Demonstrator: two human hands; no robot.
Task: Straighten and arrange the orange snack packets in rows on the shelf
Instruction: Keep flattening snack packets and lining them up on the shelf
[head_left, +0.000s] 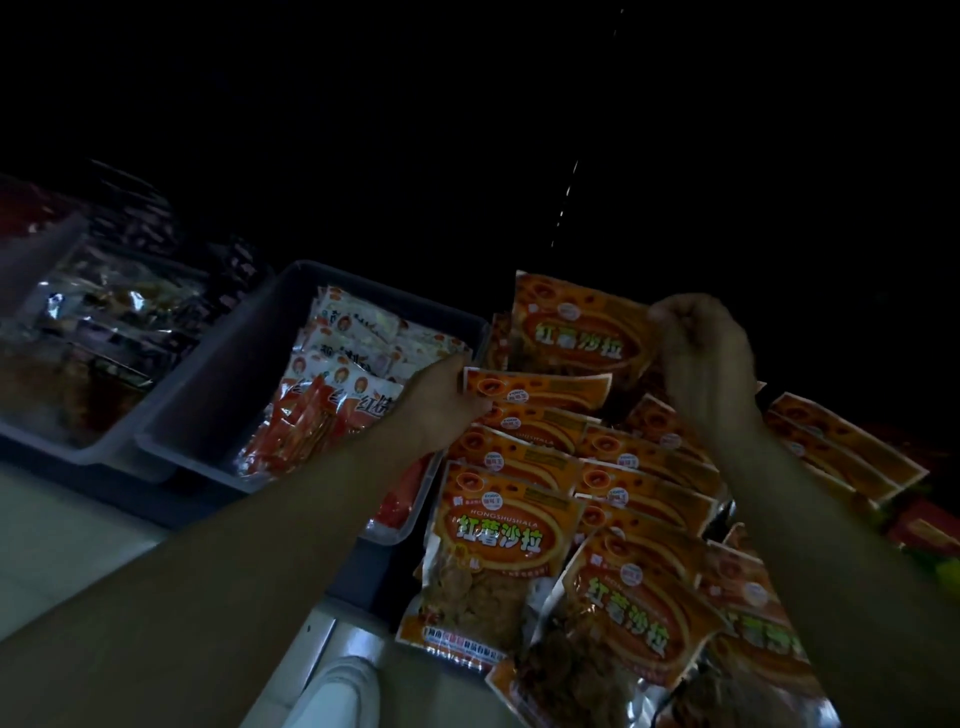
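Several orange snack packets lie overlapped in rows on the dark shelf, the nearest (498, 540) and its neighbour (623, 618) standing out at the front. My right hand (701, 358) is closed on the right edge of the rearmost packet (571, 332), holding it upright at the back. The fingers of my left hand (441, 400) pinch the left edge of a flat packet (540, 387) in the left row, just below the raised one. A third row (852, 452) runs behind my right forearm, partly hidden.
A grey bin (208, 395) of white-and-red sachets stands left of the packets, touching their row. Another bin (57, 332) with dark wrapped goods sits further left. Pale floor and a white shoe (337, 691) show below. The shelf back is in darkness.
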